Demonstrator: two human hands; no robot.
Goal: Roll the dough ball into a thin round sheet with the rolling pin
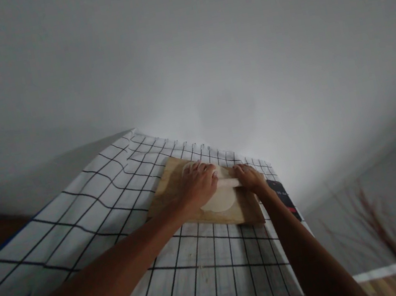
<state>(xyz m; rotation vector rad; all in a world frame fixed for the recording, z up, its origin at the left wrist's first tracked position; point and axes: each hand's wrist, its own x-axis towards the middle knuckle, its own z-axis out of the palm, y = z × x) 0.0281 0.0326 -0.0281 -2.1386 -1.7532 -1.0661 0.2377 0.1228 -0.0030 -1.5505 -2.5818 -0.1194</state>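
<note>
A wooden board [249,210] lies on a white tablecloth with black grid lines. Flattened pale dough [221,202] is spread on it in a rounded sheet. Across the dough lies a light rolling pin [228,183], its middle showing between my hands. My left hand [199,183] is curled over the pin's left part, hiding that end. At the pin's right end, my right hand [250,178] is closed around it near the board's right side. Both forearms reach in from the lower corners.
A dark phone [282,198] with a lit screen lies right of the board, partly behind my right forearm. The tablecloth [206,279] meets a pale wall [204,55] at the back. Blurred thin branches [377,218] stand at the right.
</note>
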